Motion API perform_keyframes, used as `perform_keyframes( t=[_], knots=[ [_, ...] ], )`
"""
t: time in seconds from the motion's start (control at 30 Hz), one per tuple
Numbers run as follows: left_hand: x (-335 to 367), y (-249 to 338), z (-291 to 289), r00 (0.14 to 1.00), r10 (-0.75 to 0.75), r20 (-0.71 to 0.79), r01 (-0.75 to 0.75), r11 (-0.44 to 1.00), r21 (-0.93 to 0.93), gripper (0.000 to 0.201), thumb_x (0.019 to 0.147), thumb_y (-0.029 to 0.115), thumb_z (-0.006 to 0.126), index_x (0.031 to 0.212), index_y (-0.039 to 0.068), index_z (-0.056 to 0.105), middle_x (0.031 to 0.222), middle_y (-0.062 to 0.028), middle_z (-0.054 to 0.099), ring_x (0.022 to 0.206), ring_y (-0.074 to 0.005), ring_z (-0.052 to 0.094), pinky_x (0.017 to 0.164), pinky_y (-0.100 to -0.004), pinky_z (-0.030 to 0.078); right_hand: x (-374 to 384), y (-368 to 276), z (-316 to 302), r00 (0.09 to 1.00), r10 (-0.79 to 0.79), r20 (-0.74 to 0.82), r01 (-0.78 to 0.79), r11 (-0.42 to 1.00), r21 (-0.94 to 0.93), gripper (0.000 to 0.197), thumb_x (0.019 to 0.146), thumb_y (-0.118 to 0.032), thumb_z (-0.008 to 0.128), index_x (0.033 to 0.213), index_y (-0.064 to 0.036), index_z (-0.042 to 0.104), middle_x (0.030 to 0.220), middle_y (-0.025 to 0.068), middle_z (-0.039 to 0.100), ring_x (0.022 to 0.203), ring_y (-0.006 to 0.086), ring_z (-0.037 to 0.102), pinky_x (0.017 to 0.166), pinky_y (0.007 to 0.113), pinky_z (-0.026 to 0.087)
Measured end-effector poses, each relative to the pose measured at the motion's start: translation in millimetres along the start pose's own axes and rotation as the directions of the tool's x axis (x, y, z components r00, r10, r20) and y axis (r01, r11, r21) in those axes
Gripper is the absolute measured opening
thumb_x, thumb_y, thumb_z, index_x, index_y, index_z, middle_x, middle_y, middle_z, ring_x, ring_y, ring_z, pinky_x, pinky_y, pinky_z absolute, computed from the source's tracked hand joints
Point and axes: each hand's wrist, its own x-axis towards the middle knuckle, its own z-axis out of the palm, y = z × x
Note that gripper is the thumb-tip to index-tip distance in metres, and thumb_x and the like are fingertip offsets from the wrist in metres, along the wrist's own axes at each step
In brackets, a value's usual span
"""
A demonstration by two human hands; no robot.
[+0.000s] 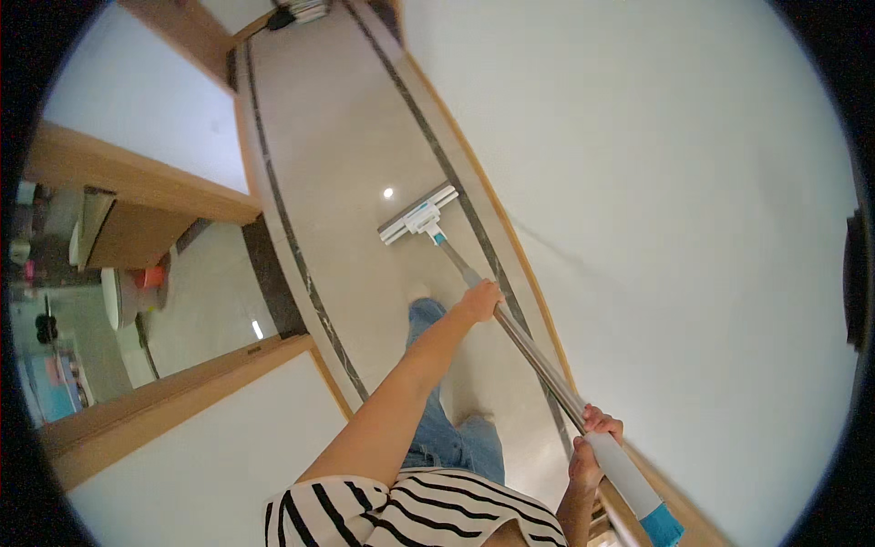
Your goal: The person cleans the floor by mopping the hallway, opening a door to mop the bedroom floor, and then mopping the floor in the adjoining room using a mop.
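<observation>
I hold a flat mop with a long silver handle [538, 360] in both hands. My left hand [480, 300] grips the metal shaft about midway down. My right hand [591, 444] is closed around the white upper grip, just below its blue end. The grey and white mop head [418, 215] lies flat on the pale tiled floor [355, 137] ahead of me, close to the wall on the right. My blue jeans and one foot show below my left arm.
A white wall [656, 182] with a wooden skirting runs along the right. On the left a wood-framed doorway [164, 378] opens into another room with a round stool [118, 296] and clutter. Dark inlay lines cross the floor. Some objects lie at the corridor's far end [296, 13].
</observation>
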Motion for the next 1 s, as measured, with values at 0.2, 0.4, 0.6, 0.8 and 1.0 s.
perform_keyframes(
  t=[0.2, 0.4, 0.6, 0.8, 1.0],
  knots=[
    [5.4, 97.6, 143.6, 0.956, 0.167, 0.242, -0.210, 0.964, 0.164, 0.017, 0.060, 0.007, 0.055, 0.076, 0.011, 0.058, 0.083, -0.0125, 0.048, 0.085, -0.0279, 0.046, 0.069, -0.0368, 0.043, -82.0, 46.5, -159.7, 0.973, 0.018, -0.228, -0.042, 0.994, -0.104, 0.029, 0.060, -0.010, 0.057, 0.082, -0.0076, 0.038, 0.079, 0.0055, 0.044, 0.087, 0.0206, 0.041, 0.090, 0.042, 0.023],
    [-60.0, 325.0, 256.7, 0.736, 0.407, 0.541, -0.415, 0.902, -0.114, 0.016, 0.060, 0.003, 0.051, 0.075, 0.007, 0.056, 0.082, -0.0129, 0.051, 0.084, -0.0303, 0.046, 0.070, -0.0390, 0.042, -202.7, -87.5, -329.0, 0.879, 0.150, -0.453, -0.308, 0.903, -0.299, 0.033, 0.059, -0.020, 0.063, 0.077, -0.0095, 0.038, 0.075, 0.0055, 0.049, 0.075, 0.0202, 0.046, 0.083, 0.040, 0.032],
    [-149.1, 441.3, 258.7, 0.535, 0.651, 0.539, -0.488, 0.758, -0.432, 0.022, 0.059, 0.000, 0.050, 0.078, 0.008, 0.055, 0.085, -0.0109, 0.052, 0.089, -0.0272, 0.047, 0.071, -0.0374, 0.042, -303.1, -147.8, -392.6, 0.970, -0.240, -0.036, 0.210, 0.906, -0.367, 0.034, 0.059, -0.021, 0.065, 0.075, -0.0101, 0.037, 0.069, 0.0049, 0.050, 0.068, 0.0195, 0.046, 0.077, 0.039, 0.037],
    [-154.8, 408.4, 182.5, 0.721, 0.546, 0.426, -0.437, 0.836, -0.332, 0.021, 0.058, 0.002, 0.049, 0.078, 0.008, 0.053, 0.083, -0.0115, 0.052, 0.086, -0.0285, 0.049, 0.069, -0.0389, 0.041, -262.0, -177.9, -354.0, 0.950, -0.250, -0.185, 0.265, 0.962, 0.062, 0.018, 0.072, -0.015, 0.055, 0.069, -0.0088, 0.037, 0.062, 0.0050, 0.051, 0.060, 0.0193, 0.047, 0.067, 0.037, 0.042],
    [-104.4, 196.6, 94.3, 0.978, 0.207, 0.001, -0.196, 0.925, -0.325, 0.021, 0.055, 0.018, 0.062, 0.070, 0.007, 0.053, 0.079, -0.0119, 0.051, 0.079, -0.0296, 0.048, 0.067, -0.0376, 0.040, -153.2, -68.7, -210.3, 0.988, -0.145, 0.059, 0.156, 0.950, -0.271, 0.030, 0.062, -0.024, 0.063, 0.081, -0.0026, 0.053, 0.089, 0.0126, 0.055, 0.088, 0.0259, 0.050, 0.080, 0.041, 0.038]
  ],
)
